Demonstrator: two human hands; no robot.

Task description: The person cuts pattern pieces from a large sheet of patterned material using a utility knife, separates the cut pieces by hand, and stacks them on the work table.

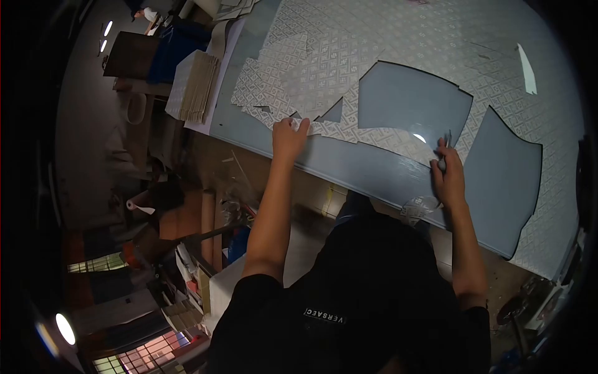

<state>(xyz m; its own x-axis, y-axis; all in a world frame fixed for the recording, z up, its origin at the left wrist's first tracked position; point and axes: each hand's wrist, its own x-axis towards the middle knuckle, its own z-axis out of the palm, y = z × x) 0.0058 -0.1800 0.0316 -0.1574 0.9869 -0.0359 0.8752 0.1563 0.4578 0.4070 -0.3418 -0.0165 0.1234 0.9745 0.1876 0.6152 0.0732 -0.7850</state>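
Though unclear, likely scissors (448, 138) in right hand (450, 177), strip (380, 138) under left hand (289, 138)

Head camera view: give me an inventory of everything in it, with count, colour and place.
Table: one, grey, centre to right
Patterned sheet: layers uncounted, whitish, on the table
Cutaway areas: two large, grey, in the sheet
Panel stack: one, pale, table's left side
Container: one, blue, behind the stack
Roll: one, white, lower left
Windows: two, pale, barred, lower left
Lights: several, white, far left
Other person: one, pale top, upper left
Clutter: uncounted, mixed colours, left; too dim to sort
Metal tool: one, greyish, right of centre
Shirt: one, black, bottom centre
Left hand: one, bare, at sheet's edge
Right hand: one, bare, holding tool
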